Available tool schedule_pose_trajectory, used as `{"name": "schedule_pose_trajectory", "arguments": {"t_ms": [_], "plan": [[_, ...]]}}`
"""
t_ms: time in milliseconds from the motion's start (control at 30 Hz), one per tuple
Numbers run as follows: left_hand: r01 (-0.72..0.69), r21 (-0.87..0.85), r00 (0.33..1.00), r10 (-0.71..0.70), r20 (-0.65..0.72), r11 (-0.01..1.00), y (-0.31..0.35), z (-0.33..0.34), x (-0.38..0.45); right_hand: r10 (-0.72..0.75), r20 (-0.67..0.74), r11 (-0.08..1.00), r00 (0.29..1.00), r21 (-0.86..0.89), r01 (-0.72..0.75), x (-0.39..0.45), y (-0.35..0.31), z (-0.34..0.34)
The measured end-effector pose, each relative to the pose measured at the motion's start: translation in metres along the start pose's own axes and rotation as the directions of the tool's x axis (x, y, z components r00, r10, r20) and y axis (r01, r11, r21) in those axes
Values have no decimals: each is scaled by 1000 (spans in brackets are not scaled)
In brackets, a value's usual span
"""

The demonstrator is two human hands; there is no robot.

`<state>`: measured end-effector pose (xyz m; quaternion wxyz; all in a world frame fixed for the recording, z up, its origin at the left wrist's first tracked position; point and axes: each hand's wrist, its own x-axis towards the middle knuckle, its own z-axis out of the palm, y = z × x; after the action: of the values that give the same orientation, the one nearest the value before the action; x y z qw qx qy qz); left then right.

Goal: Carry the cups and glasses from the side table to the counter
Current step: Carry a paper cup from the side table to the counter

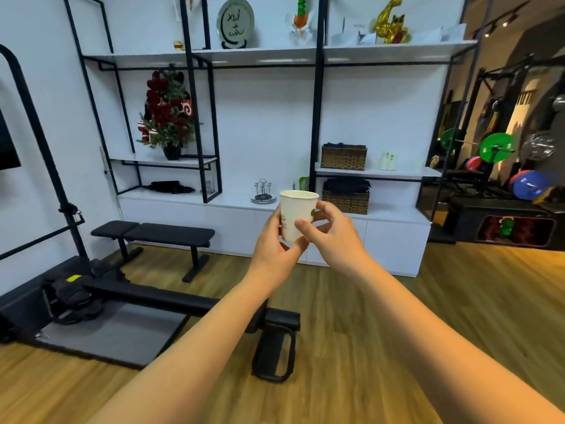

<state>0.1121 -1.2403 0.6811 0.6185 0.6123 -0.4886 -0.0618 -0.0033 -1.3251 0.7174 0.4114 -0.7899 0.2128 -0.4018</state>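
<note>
A white paper cup [295, 214] with a green print is held upright at chest height in front of me. My left hand [275, 246] cups its lower left side and base. My right hand [331, 232] grips its right side, thumb across the front. The white counter [232, 199] of the low cabinet unit runs along the far wall behind the cup. On it stands a metal cup rack on a small tray [263, 191]. The side table is out of view.
A black weight bench [153, 234] stands left of my path, and a black floor machine [171, 304] stretches across the wooden floor below my arms. Wicker baskets [345, 201] sit on the counter's right part. Weight plates and a rack [495, 154] fill the right side.
</note>
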Motion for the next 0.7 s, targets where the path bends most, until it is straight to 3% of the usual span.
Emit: {"name": "schedule_pose_trajectory", "arguments": {"t_ms": [233,700], "plan": [[-22,14,1000,22,-1,1000,-45,56,115,-12,-50,995,999,98,17,108,68,-25],[-29,-23,998,28,-48,999,-138,214,339,-54,-16,985,998,163,56,337,238,-116]]}}
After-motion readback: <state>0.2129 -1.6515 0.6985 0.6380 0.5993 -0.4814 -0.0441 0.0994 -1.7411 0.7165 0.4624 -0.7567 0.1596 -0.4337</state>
